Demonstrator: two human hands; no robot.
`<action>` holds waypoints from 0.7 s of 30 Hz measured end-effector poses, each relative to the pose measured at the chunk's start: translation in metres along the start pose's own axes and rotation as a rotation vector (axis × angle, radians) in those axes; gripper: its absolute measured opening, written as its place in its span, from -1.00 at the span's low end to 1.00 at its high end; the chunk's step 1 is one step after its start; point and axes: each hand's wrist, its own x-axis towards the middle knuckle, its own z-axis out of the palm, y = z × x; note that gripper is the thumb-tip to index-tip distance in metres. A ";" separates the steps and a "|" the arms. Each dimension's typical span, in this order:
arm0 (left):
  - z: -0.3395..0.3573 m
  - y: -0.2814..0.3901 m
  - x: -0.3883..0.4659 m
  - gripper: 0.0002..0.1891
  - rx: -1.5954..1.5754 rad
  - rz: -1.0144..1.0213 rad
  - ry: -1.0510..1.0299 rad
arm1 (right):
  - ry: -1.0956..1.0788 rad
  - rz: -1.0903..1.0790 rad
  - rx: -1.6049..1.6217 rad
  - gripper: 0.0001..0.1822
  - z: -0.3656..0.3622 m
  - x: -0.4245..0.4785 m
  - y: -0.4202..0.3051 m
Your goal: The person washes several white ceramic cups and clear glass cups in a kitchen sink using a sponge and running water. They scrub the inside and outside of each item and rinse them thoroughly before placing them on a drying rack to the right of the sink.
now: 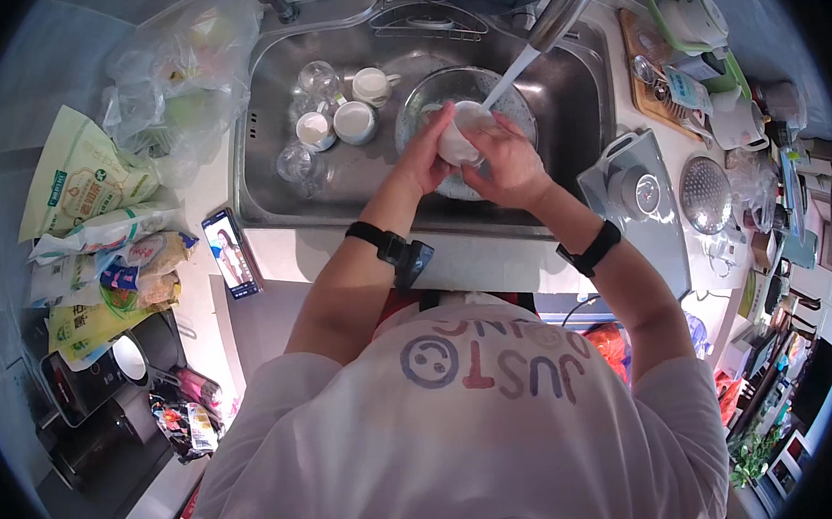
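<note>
Both hands hold a white cup (pixel 457 144) over a round metal basin (pixel 411 101) in the stainless steel sink (pixel 376 201). My left hand (pixel 423 150) grips the cup's left side. My right hand (pixel 510 159) wraps its right side, with fingers across the rim. Water runs from the faucet (pixel 572 3) down beside the cup and my right fingers. To the left in the sink stand several white mugs, among them one mug (pixel 356 123) with a pale interior. Clear glasses, including one glass (pixel 295 161), sit around them. The basin's contents are partly hidden by my hands.
A phone (pixel 231 254) leans at the counter's left edge. Food bags (pixel 92 181) and clear plastic bags (pixel 186 80) crowd the left counter. On the right lie a grey board (pixel 664 235) with a metal container (pixel 634 191), a perforated strainer (pixel 705 194) and a wooden board (pixel 639 85) with utensils.
</note>
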 end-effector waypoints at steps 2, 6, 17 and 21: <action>0.007 -0.004 0.005 -0.56 0.178 0.086 0.075 | -0.204 -0.009 -0.104 -0.47 -0.004 0.009 0.006; 0.016 0.000 0.012 -0.58 0.363 0.265 0.175 | -0.307 0.099 0.087 -0.52 0.003 0.026 0.023; 0.030 0.021 -0.019 -0.29 0.863 0.347 0.422 | -0.014 0.451 1.282 -0.75 0.049 0.021 0.018; 0.031 0.030 -0.032 -0.24 0.772 0.257 0.389 | 0.172 0.601 1.387 -0.65 0.037 0.035 0.000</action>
